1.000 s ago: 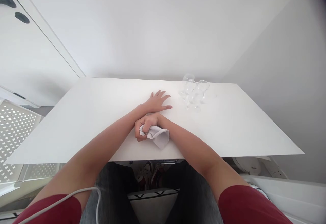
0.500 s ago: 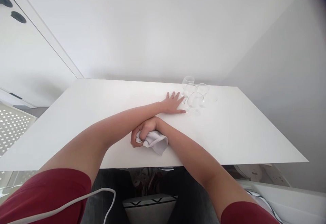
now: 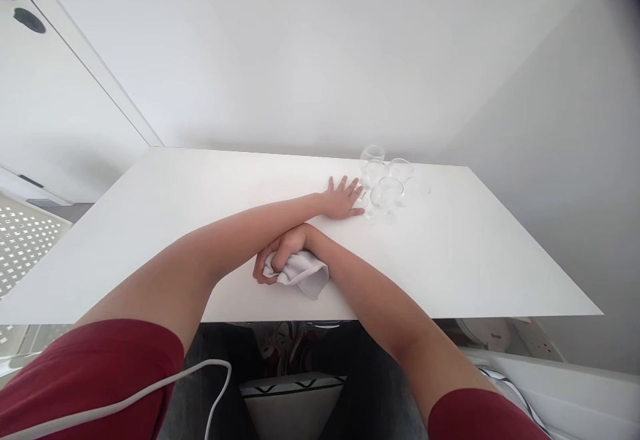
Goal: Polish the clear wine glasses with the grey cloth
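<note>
Your right hand (image 3: 283, 251) grips a cloth (image 3: 306, 273); your spread left hand (image 3: 341, 201) could topple the stemmed glasses (image 3: 387, 192) beside it by sliding right.

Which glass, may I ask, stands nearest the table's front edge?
The foremost glass, lowest in the picture; the other glasses stand farther back, toward the wall.
</note>
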